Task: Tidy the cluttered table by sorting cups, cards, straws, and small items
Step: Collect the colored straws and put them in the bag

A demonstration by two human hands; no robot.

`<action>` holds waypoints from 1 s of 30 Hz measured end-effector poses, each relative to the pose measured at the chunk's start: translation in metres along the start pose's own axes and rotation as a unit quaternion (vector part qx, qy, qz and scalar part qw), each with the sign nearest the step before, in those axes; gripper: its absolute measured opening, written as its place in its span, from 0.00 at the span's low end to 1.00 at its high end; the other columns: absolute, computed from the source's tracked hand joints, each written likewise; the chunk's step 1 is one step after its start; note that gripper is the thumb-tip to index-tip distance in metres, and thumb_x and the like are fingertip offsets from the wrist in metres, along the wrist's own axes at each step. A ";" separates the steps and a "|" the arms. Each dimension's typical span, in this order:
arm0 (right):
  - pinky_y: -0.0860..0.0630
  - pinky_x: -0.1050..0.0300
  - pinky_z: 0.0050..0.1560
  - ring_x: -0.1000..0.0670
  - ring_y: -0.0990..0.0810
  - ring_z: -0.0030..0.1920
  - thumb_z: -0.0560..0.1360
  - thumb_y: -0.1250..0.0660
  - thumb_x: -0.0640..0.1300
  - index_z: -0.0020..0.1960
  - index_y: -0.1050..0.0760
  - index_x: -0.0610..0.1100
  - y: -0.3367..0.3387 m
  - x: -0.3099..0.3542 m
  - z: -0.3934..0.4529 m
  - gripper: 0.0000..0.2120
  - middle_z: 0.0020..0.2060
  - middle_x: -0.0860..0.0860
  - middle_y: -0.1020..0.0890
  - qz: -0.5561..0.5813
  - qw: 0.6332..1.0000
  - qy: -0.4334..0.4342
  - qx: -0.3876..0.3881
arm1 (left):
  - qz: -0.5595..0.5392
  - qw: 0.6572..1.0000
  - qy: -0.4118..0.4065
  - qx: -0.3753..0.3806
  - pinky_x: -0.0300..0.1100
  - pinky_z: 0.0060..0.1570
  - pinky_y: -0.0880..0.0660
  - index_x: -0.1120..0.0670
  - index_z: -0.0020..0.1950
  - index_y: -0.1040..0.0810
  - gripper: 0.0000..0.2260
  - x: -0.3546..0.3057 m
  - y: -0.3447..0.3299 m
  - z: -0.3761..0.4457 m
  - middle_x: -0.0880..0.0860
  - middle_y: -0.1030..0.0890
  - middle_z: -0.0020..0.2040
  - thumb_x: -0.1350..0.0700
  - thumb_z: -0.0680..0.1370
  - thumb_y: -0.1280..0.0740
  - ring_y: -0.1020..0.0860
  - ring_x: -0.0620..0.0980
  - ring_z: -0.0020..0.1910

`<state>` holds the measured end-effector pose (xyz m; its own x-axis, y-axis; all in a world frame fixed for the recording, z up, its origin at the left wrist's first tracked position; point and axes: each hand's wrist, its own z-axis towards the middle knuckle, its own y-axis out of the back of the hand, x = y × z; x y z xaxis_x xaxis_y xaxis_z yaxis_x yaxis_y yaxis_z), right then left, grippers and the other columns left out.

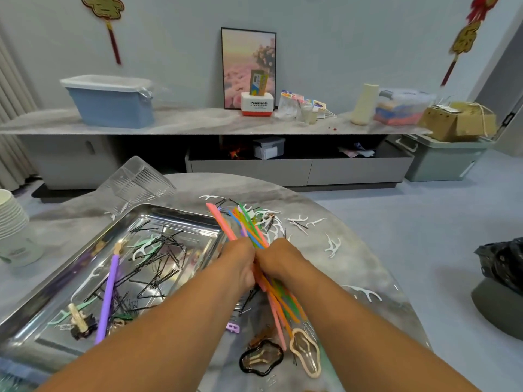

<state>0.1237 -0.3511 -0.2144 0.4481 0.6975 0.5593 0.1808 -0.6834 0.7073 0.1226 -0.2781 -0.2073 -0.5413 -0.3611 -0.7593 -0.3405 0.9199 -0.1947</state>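
Observation:
Both hands meet over the middle of the round marble table [351,230]. My left hand [236,263] and my right hand [280,260] grip one bundle of coloured straws [246,224] in pink, orange, green and yellow, which sticks out beyond my fingers and back toward me. A lone purple straw [109,295] lies in the steel tray [186,215] among black hairpins [158,267] and floss picks. White floss picks [331,246] are scattered on the table to the right. A stack of paper cups [12,222] stands at the left edge.
A clear plastic container [135,182] lies tilted behind the tray. Hair clips [261,360], one black and one cream [307,353], lie near the front edge. A long sideboard with a blue bin [110,104] runs along the wall. A black bag [502,261] sits at right.

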 end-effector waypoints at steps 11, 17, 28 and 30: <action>0.20 0.52 0.48 0.41 0.17 0.51 0.79 0.37 0.44 0.61 0.24 0.34 -0.007 0.000 -0.004 0.16 0.54 0.38 0.17 0.101 0.993 0.030 0.057 | 0.105 0.991 0.048 0.074 0.58 0.57 0.22 0.60 0.57 0.21 0.10 -0.005 0.010 -0.009 0.61 0.17 0.51 0.55 0.82 0.33 0.18 0.60 0.51; 0.21 0.55 0.42 0.45 0.18 0.42 0.80 0.41 0.42 0.54 0.24 0.40 -0.013 0.004 -0.033 0.09 0.45 0.41 0.18 0.158 0.980 0.059 0.102 | 0.162 0.978 0.075 0.108 0.48 0.35 0.24 0.61 0.45 0.22 0.08 -0.016 0.027 -0.007 0.58 0.20 0.39 0.58 0.80 0.32 0.22 0.56 0.36; 0.23 0.54 0.52 0.49 0.20 0.52 0.65 0.30 0.62 0.50 0.21 0.50 0.009 0.007 -0.074 0.20 0.56 0.50 0.20 0.263 0.928 0.064 0.258 | 0.319 0.937 0.061 0.127 0.37 0.27 0.25 0.61 0.39 0.26 0.13 -0.058 0.070 -0.031 0.55 0.22 0.25 0.58 0.82 0.37 0.23 0.50 0.23; 0.22 0.54 0.54 0.48 0.18 0.54 0.67 0.32 0.65 0.55 0.20 0.49 0.014 0.008 -0.083 0.25 0.58 0.50 0.20 0.285 0.922 0.051 0.258 | 0.355 0.925 0.053 0.120 0.39 0.34 0.27 0.60 0.40 0.25 0.10 -0.065 0.078 -0.035 0.55 0.22 0.29 0.60 0.81 0.37 0.24 0.50 0.29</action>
<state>0.0568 -0.3374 -0.1638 0.5192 0.1930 0.8326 0.3452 -0.9385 0.0022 0.1041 -0.1878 -0.1513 -0.6400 0.3471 -0.6856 0.3048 0.9336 0.1882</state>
